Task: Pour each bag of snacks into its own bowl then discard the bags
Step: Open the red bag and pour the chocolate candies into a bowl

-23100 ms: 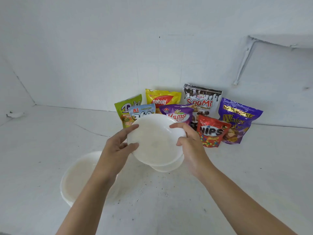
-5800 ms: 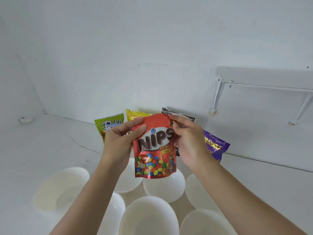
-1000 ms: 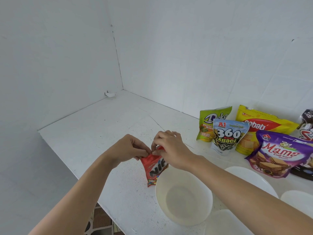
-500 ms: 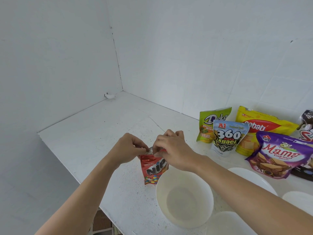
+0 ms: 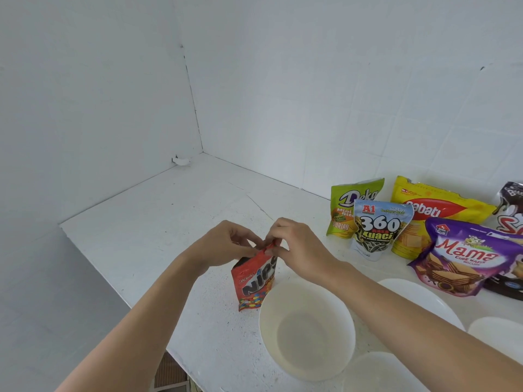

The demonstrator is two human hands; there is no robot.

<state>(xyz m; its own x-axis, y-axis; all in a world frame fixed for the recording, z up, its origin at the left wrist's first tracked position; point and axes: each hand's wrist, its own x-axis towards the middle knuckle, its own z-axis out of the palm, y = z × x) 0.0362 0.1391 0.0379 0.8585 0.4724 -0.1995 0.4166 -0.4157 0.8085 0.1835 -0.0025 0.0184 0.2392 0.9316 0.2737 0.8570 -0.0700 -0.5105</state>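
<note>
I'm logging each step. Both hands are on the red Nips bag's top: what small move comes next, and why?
Probably tear the top open: left hand and right hand both pinch the Nips bag at its top edge, and the white bowl beside it is empty.

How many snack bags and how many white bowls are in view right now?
Snack bags: 6 (Nips, Deka, 360 Kuaci, Nabati, Mama, dark bag at the right edge)
White bowls: 4
Total: 10
</note>
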